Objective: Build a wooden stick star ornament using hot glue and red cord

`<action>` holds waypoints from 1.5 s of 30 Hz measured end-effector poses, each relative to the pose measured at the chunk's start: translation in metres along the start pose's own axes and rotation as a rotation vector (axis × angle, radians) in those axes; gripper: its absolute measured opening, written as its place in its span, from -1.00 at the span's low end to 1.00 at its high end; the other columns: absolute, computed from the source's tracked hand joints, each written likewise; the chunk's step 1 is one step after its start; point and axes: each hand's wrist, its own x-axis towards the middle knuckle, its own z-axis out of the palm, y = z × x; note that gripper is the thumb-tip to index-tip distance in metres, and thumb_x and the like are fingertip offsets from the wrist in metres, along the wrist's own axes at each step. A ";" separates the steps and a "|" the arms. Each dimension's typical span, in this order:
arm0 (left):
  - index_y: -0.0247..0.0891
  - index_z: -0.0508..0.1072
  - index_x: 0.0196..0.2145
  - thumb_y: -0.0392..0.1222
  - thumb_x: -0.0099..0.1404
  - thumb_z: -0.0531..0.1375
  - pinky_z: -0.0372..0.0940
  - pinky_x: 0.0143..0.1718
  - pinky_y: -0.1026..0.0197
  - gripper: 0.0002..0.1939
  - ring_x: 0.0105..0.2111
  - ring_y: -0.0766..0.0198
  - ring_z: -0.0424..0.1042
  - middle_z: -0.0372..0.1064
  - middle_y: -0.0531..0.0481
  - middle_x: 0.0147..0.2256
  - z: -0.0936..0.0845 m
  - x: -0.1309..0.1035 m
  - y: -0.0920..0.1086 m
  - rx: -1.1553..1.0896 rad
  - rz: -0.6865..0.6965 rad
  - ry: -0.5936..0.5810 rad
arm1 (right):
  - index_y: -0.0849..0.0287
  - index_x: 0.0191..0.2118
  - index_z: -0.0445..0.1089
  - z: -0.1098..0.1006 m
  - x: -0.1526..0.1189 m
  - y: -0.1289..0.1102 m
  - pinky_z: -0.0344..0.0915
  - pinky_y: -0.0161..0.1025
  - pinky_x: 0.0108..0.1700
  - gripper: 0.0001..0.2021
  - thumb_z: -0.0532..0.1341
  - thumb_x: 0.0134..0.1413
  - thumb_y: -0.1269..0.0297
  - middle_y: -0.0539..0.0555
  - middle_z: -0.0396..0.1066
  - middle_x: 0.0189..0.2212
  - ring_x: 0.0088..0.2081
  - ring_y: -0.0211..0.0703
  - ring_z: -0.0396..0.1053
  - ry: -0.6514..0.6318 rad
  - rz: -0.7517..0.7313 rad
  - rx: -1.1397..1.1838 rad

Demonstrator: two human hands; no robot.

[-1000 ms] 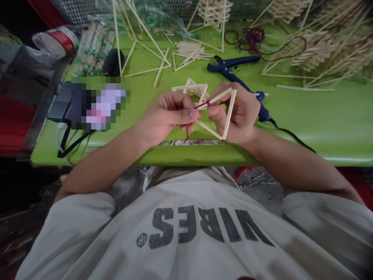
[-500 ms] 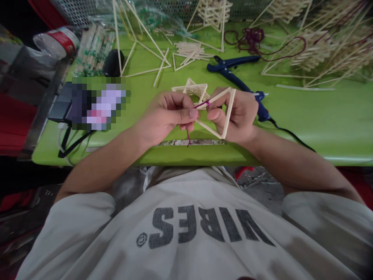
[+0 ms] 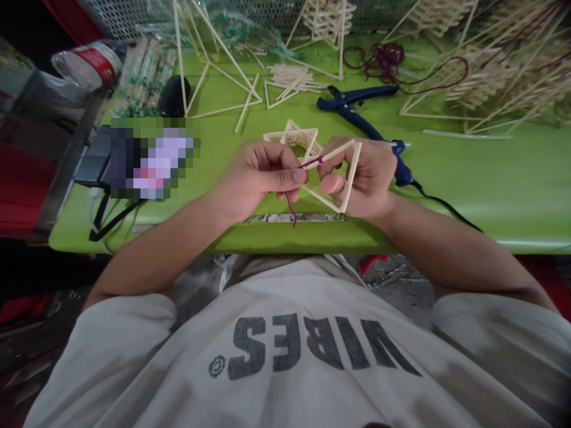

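A small triangle of pale wooden sticks [image 3: 352, 178] is held up between my hands over the table's front part. My left hand [image 3: 272, 175] pinches its left corner between thumb and fingers, along with a purple string [image 3: 291, 209] whose loose end dangles below. The string runs along the upper stick to a small knot. My right hand [image 3: 363, 175] is behind the triangle's right side, its thumb and index finger curled close to the knot; exactly what they grip is hidden. Just beyond lies a star-shaped stick piece [image 3: 291, 134].
Blue cutting pliers [image 3: 357, 104] and a blue glue gun [image 3: 402, 169] with a cord lie at my right. Stick frames [image 3: 223, 110], a purple string tangle [image 3: 386, 59] and loose sticks [image 3: 292, 77] are farther back. At left are wrapped sticks [image 3: 145, 77] and a bottle [image 3: 89, 64].
Both hands and the triangle have shifted very slightly; the right fingers have moved a little near the knot. The dangling string end has swung slightly right.
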 end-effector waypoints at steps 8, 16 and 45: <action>-0.18 0.70 -0.41 0.22 0.26 0.76 0.24 -0.53 0.21 -0.50 -0.56 0.35 0.47 0.58 0.02 -0.51 -0.005 0.001 -0.003 -0.041 0.005 -0.036 | 0.04 -0.31 0.48 0.000 -0.003 0.012 0.16 -0.25 -0.47 -0.44 0.42 0.60 -0.31 -0.11 0.38 -0.51 -0.55 -0.29 0.33 0.006 -0.069 0.008; -0.19 0.68 -0.41 0.20 0.23 0.78 0.31 -0.48 0.25 -0.48 -0.53 0.36 0.50 0.60 0.05 -0.50 -0.001 -0.002 0.002 0.015 -0.040 -0.024 | 0.05 -0.27 0.54 -0.005 0.003 0.001 0.14 -0.23 -0.49 -0.54 0.43 0.66 -0.16 -0.09 0.45 -0.50 -0.53 -0.28 0.35 -0.026 -0.072 0.019; -0.18 0.75 -0.45 0.13 0.25 0.77 0.22 -0.53 0.27 -0.56 -0.55 0.37 0.49 0.57 0.02 -0.53 0.006 -0.004 0.007 -0.072 0.020 0.106 | -0.09 0.03 0.65 -0.002 -0.008 0.000 0.53 -0.12 -0.30 -0.80 0.37 0.64 -0.04 -0.04 0.63 -0.25 -0.47 -0.20 0.44 -0.013 0.094 -0.004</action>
